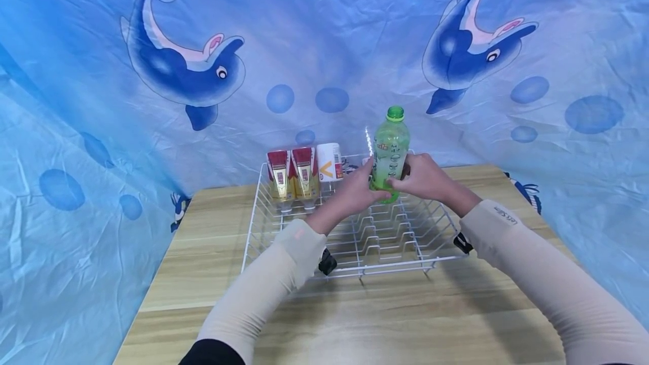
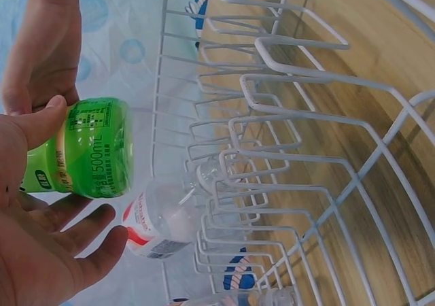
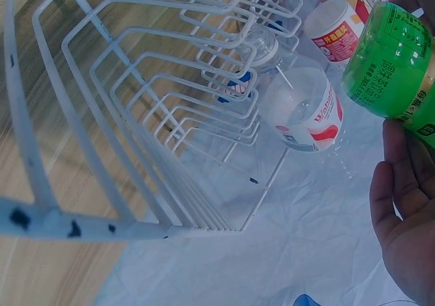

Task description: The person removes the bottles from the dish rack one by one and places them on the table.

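From beige fabric sleeves [image 1: 537, 275], lower frame: gripping green plastic bottle [image 1: 392, 142], centre-right, between left hand [image 1: 357, 189] and right hand [image 1: 425, 176], probably for steadiness.

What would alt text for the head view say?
A person's left grip and right grip hold a green bottle, mouth up, over a white wire rack on a wooden table. Two red-gold bottles stand neck down in it beside a white container.
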### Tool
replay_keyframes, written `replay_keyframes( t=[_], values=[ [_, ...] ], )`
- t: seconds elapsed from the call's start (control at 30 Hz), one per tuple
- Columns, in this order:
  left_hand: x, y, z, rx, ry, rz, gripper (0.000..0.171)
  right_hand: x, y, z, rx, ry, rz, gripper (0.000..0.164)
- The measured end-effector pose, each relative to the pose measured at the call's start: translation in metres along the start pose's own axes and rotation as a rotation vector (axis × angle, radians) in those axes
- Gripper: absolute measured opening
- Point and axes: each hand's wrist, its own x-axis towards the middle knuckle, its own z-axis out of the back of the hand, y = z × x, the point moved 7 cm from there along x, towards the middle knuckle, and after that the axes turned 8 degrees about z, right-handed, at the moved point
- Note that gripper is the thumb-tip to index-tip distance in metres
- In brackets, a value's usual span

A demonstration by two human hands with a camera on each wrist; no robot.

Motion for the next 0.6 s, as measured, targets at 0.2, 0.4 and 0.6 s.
replay_keyframes(
  t=[0.2, 0.4, 0.6],
  values=[
    [0.0010, 0.0066, -0.0024, -0.017, -0.012, 0.046, 0.098, -0.0004, 0.0017, -0.0028, 0.002, 0.017, -0.003, 0.035],
    [0.0003, 0.0075, -0.0020, -0.036, -0.037, 0.044, 0.096, 0.0001, 0.0031, -0.0026, 0.004, 0.011, 0.001, 0.037],
    [-0.0013, 0.0057, -0.0018, -0.058, -0.055, 0.031, 0.093, 0.0003, 0.0046, -0.0018, 0.006, 0.005, 0.007, 0.035]
  ],
)
